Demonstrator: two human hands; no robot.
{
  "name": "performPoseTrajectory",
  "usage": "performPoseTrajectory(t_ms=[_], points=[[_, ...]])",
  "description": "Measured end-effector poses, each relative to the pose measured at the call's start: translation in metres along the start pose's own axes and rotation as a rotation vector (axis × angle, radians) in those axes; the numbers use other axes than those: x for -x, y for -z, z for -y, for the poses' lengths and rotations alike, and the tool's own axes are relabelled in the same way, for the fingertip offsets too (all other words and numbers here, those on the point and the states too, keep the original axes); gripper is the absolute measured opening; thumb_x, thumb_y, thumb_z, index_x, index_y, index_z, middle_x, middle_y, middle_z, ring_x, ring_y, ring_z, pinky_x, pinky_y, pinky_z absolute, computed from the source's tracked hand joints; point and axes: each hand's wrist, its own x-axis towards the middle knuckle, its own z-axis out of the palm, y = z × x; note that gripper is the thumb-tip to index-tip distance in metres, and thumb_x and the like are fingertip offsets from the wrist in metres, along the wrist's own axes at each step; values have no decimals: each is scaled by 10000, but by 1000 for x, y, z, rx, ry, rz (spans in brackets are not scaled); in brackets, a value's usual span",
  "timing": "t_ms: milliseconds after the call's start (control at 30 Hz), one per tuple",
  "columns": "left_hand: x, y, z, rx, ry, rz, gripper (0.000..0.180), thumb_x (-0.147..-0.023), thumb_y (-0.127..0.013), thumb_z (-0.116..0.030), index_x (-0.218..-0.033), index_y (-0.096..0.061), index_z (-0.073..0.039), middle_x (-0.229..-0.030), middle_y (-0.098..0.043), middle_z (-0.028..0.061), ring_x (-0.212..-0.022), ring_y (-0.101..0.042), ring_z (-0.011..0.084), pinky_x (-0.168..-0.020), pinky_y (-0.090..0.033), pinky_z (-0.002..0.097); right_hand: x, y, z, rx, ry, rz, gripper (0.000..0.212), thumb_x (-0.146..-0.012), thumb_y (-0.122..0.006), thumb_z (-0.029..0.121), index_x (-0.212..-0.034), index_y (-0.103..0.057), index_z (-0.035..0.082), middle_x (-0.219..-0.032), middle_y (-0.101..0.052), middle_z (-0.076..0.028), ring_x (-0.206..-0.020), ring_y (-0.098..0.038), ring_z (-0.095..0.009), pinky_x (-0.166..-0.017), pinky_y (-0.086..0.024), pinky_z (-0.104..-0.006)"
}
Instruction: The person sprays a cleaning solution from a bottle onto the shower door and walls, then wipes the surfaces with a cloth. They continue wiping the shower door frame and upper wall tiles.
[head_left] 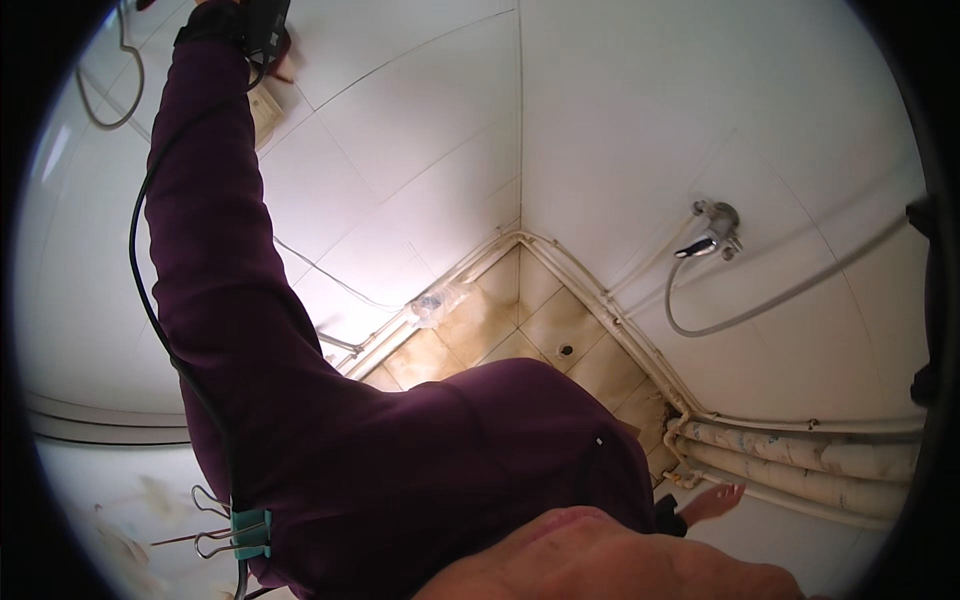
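Note:
My left arm, in a purple sleeve [215, 200], is stretched up to the top left along the white tiled wall. Only slivers of my left hand show at the upper edge; its fingers are hidden behind a black boxy device [264, 28] at the wrist. Just below that device, a beige box [265, 114] on the wall is partly covered by the sleeve. Low at the right, my right hand [712, 502] hangs beside my body with its fingers stretched out. Nothing shows in it, and a black band [670, 515] circles its wrist.
A chrome mixer tap [715, 232] with a grey hose [770, 322] is on the right wall. Thick pipes [800, 455] run low at the right. A drain [566, 350] is in the tan floor. A black cable [135, 240] follows my arm to a teal binder clip [251, 534].

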Motion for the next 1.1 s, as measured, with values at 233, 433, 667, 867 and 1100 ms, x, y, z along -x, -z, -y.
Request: performPoseTrajectory(t_ms=[233,433,667,867,1100], points=[[124,-57,-32,-111,-309,271,602,-812,-564,-226,-1361,-335,-138,-1392,-318,127,-1218,-320,380,-996,-263,523,16,-97,123,-316,81,384,335,-935,-418,143,-1247,-457,28,-1137,-540,-140,-1006,-546,-229,-863,-437,-318],[263,-81,-69,-73,-667,570,525,-799,-500,-77,-1314,-417,-138,-1346,-403,124,-1190,-418,304,-981,-352,390,17,-138,140,-260,139,686,342,-914,-420,123,-1233,-462,8,-1041,-600,-149,-945,-584,-233,-846,-465,-326],[461,-84,-31,19,-820,995,504,-801,-504,-172,-1299,-432,-183,-1233,-504,86,-1186,-406,243,-1058,-205,410,25,-139,94,-227,85,789,319,-917,-445,148,-1192,-487,-8,-1010,-608,-147,-932,-590,-223,-823,-471,-321],[509,10,30,26,-802,1492,199,-797,-514,-152,-936,-652,-123,-1048,-595,34,-1006,-510,218,-892,-383,362,21,-133,75,-140,112,824,335,-926,-460,185,-1187,-491,-23,-982,-613,-139,-924,-592,-209,-810,-466,-292],[325,2,61,-140,-447,443,465,-755,-537,-170,-1218,-536,-217,-1261,-490,32,-1084,-481,279,-887,-384,430,29,-182,108,-280,173,960,298,-912,-474,123,-1169,-500,-27,-927,-599,-99,-856,-567,-155,-787,-458,-269]])
